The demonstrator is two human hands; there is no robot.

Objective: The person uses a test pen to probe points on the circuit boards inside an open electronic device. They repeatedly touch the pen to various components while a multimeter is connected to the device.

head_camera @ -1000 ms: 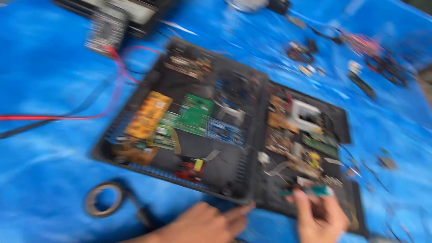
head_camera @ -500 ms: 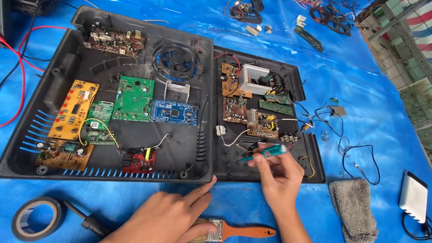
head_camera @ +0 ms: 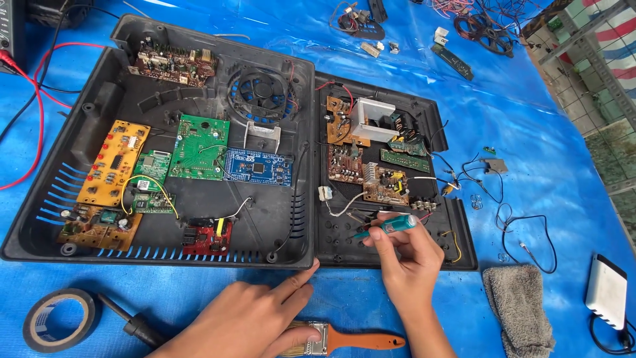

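My right hand (head_camera: 407, 260) holds a teal pen-like tool (head_camera: 386, 227) over the front of the smaller black tray (head_camera: 464, 238), its tip pointing left near a brown circuit board (head_camera: 377, 185). My left hand (head_camera: 255, 317) rests flat on the blue sheet, index finger touching the front edge of the large black tray (head_camera: 40, 219). That tray carries a yellow board (head_camera: 112, 162), a green board (head_camera: 199, 147), a blue board (head_camera: 258, 167), a small red board (head_camera: 209, 237) and a round fan (head_camera: 262, 96). A paintbrush (head_camera: 351, 340) with an orange handle lies partly under my left hand.
A roll of black tape (head_camera: 56, 319) and a dark-handled tool (head_camera: 126, 320) lie at front left. A grey cloth (head_camera: 520, 308) and a white box (head_camera: 606, 290) sit at front right. Loose wires (head_camera: 503, 212) and small parts lie right and far; red leads (head_camera: 40, 99) run left.
The view has steadied and shifted slightly; the trays sit a little more to the right. My left hand moved right along the tray's front edge. My right hand keeps the teal tool over the smaller tray.
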